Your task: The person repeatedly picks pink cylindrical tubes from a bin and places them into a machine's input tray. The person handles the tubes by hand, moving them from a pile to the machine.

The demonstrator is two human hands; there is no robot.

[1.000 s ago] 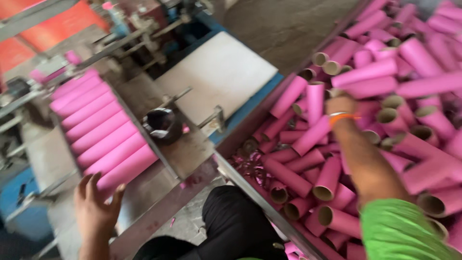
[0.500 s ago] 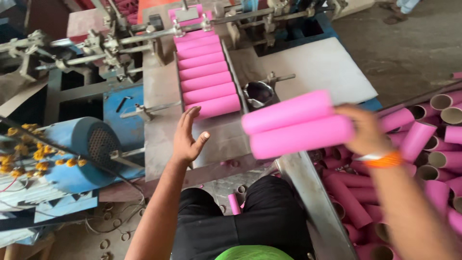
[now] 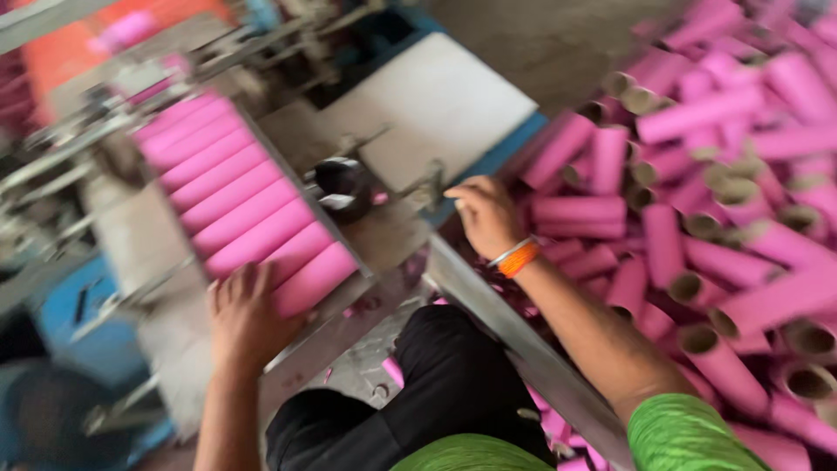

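Head view, blurred. Left hand [image 3: 248,314] lies flat, fingers spread, against the nearest pink tube in the tray row [image 3: 248,214], which looks nearly full. Right hand [image 3: 488,214] reaches toward the loose tube pile [image 3: 697,192]; its grip cannot be told. Many tubes remain.

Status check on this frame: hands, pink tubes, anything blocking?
Left hand flat against nearest tube in feed tray. Right hand empty, over tube bin. Nothing blocking.
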